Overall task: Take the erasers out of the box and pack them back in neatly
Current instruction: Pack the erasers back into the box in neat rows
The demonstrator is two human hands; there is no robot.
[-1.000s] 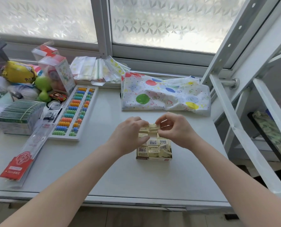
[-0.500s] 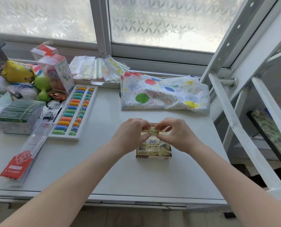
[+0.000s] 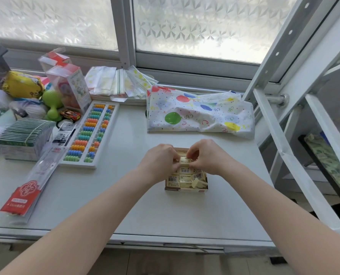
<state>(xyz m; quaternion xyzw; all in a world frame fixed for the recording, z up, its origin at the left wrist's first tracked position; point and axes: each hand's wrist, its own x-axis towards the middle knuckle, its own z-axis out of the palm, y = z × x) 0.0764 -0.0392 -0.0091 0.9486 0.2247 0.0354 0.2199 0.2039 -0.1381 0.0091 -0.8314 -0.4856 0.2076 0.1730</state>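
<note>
Both bare forearms are reaching in from the near edge of the pale grey tabletop (image 3: 125,195), meeting over the small open cardboard box (image 3: 186,189) near its middle. The left hand (image 3: 159,162) and right hand (image 3: 206,157), fingers curled, are pinching one cream wrapped eraser (image 3: 185,160) between them above the packed barcoded erasers (image 3: 187,175).

- Box (image 3: 186,189): small, open-topped cardboard, flat on the white table.
- Erasers (image 3: 186,178): cream blocks with barcode labels, packed in rows; one at the near right corner (image 3: 198,183) lies tilted.
- One eraser (image 3: 185,160) is pinched above the far rows.
</note>
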